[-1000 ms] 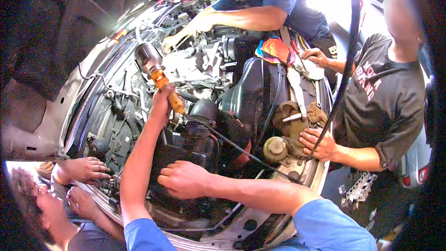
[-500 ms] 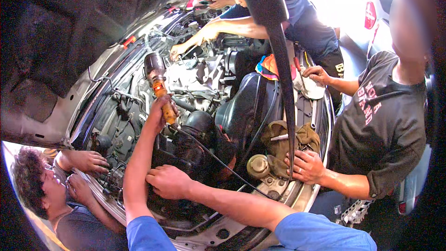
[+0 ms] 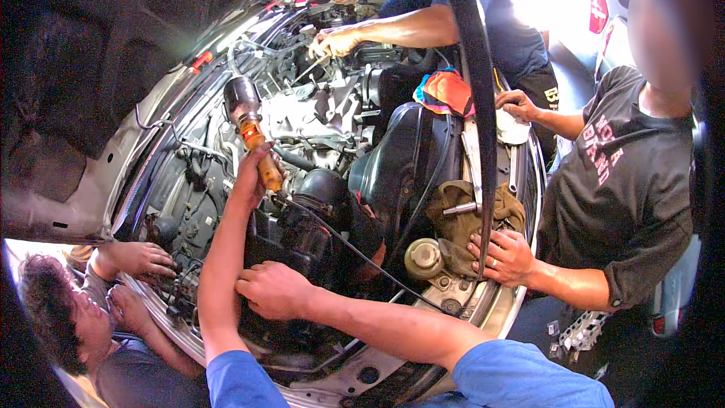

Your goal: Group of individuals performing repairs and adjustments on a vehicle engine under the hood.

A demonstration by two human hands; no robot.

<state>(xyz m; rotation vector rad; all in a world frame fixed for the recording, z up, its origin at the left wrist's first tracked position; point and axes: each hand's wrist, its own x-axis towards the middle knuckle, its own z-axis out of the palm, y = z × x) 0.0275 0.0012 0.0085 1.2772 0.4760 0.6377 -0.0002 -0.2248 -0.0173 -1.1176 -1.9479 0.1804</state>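
My left hand (image 3: 254, 176) is wrapped round the orange-yellow handle of a corded work light (image 3: 253, 136), whose dark lamp head tilts up over the engine. From the handle's lower end a black cord (image 3: 355, 245) runs right across the bay. My right hand (image 3: 276, 291) is curled closed beside my left forearm; its palm side is hidden, so I cannot make out anything in it. Beneath the light lies the silver engine (image 3: 321, 117), with a black intake duct (image 3: 321, 189) just right of my left hand.
The raised hood (image 3: 83, 91) covers the left. Co-workers' hands (image 3: 340, 41) hold a thin metal tool over the engine's far side. Another person's hand (image 3: 502, 257) rests by a brown cloth (image 3: 461, 215) on the right fender. A person (image 3: 72, 317) leans in at lower left.
The far co-worker's hand and tool have lifted and shifted right. The view has shifted slightly; my left hand keeps the light raised, and my right hand stays by my forearm.
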